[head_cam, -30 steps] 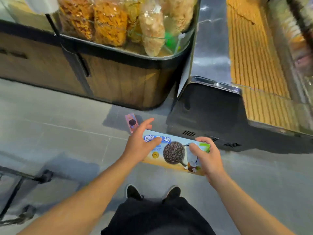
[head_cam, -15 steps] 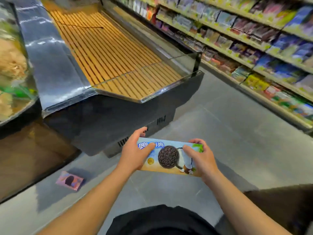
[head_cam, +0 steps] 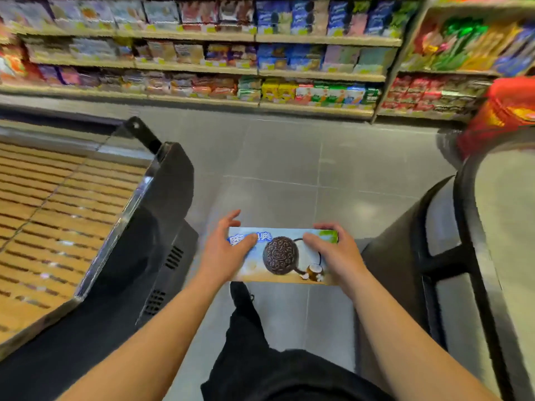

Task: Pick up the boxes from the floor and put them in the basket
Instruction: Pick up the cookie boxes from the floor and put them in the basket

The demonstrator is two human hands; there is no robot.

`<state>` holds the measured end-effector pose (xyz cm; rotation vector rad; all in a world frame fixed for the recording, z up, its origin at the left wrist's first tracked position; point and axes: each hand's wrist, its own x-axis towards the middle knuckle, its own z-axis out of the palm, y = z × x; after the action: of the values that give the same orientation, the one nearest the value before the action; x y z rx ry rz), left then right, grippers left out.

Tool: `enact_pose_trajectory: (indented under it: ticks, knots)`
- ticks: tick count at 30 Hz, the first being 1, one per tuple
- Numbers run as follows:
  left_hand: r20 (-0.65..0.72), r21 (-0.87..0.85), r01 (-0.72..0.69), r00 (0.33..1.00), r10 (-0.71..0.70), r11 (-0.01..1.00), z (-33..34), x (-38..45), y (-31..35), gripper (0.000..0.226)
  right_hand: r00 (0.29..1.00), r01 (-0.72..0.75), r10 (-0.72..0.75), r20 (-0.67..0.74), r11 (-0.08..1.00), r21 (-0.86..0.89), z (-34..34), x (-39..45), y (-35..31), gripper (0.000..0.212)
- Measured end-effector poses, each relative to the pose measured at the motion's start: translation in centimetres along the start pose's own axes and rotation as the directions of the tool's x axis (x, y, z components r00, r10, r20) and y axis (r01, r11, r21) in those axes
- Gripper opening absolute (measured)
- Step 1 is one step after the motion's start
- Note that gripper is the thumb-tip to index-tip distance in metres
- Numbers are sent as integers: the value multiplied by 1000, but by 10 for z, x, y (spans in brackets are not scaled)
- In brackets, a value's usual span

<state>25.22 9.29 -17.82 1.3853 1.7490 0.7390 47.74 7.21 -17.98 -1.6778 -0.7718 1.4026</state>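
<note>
Pale blue cardboard fills the middle of my view: the cookie box [head_cam: 285, 257], printed with a dark sandwich cookie and a split coconut, held level above the grey tiled floor [head_cam: 289, 169] with its long side running left to right. I have my left hand [head_cam: 224, 253] on its left end, thumb laid across the printed face near the lettering, the other fingers spread and reaching past the far edge; the palm covers that end. My right hand [head_cam: 337, 251] grips the right end, thumb on the face beside the cookie picture, fingers curled over the far top corner. Both hands carry it between them, well clear of the floor. Below the box I see a black shoe [head_cam: 240, 293] and dark trousers [head_cam: 260, 357]. To my left stands a black display case [head_cam: 162, 227] with a glass edge and a slatted wooden deck inside. To my right is a dark curved frame [head_cam: 460, 256], blurred, so I cannot tell what it belongs to. Across the aisle run shelves [head_cam: 260, 73] packed with coloured packets, too smeared to read
</note>
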Motion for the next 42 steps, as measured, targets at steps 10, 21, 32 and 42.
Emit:
enact_pose_trajectory:
  ticks: [10,21,32,42]
  knots:
    - [410,-13,-226,887,211,974,90,231,106,58,902,3,85,-424,979,203,-44,142,-69,33]
    - [598,2,-331,757,264,944,204,394,216,57,798,9,151,-584,965,263,-121,289,-133,40]
    - [528,14,-335,803,278,942,328,516,341,54,852,85,40,-522,974,212,-261,444,-233,40]
    - [685,-63,-397,650,329,915,505,636,465,58,713,55,89,-695,982,182,-399,573,-282,33]
